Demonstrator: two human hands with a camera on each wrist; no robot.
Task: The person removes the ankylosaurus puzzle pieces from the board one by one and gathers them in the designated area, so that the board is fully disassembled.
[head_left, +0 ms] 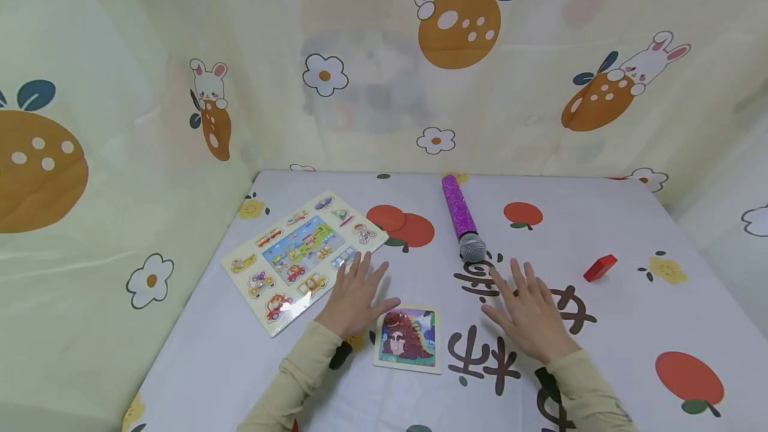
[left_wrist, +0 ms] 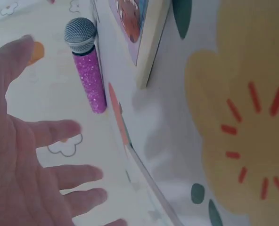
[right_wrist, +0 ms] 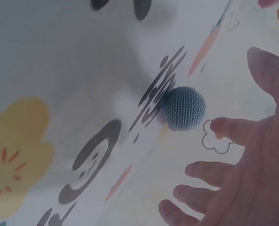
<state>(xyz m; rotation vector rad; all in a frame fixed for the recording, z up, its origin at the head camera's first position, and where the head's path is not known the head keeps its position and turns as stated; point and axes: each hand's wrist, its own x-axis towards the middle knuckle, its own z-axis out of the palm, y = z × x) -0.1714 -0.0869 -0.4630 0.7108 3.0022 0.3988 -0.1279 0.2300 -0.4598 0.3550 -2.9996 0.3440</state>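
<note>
My left hand [head_left: 355,300], fingers spread and holding nothing, is over the table between a wooden vehicle peg puzzle [head_left: 252,285] and a small square dinosaur puzzle [head_left: 408,340]. The thumb comes close to the small puzzle's top edge in the head view. To the right, my right hand [head_left: 531,315] has its fingers spread too, with nothing in it. Beyond its fingertips lies a microphone [head_left: 459,209] with a glittery purple handle, its grey mesh head toward me. In the right wrist view only the mesh head [right_wrist: 184,108] shows plainly.
A small red block [head_left: 600,268] sits on the table right of my right hand. The white tablecloth [head_left: 198,365] carries printed fruit, flowers and dark characters. Curtains [head_left: 360,12] with rabbit prints hang behind the table and at both sides.
</note>
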